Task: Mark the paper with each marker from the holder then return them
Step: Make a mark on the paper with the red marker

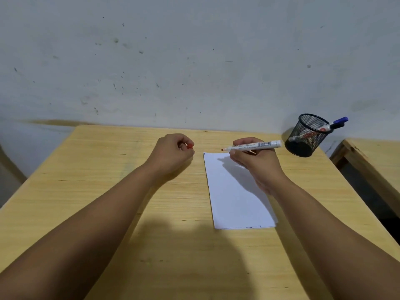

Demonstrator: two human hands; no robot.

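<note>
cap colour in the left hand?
Red. The cap peeks from the closed left hand; the head view shows it best.

A single head-worn wide-angle camera looked forward and down across the table (108,191) toward the wall (194,50) behind it. It sat close above the forearms, which entered from the bottom corners, with straight edges bowed by the lens.
</note>
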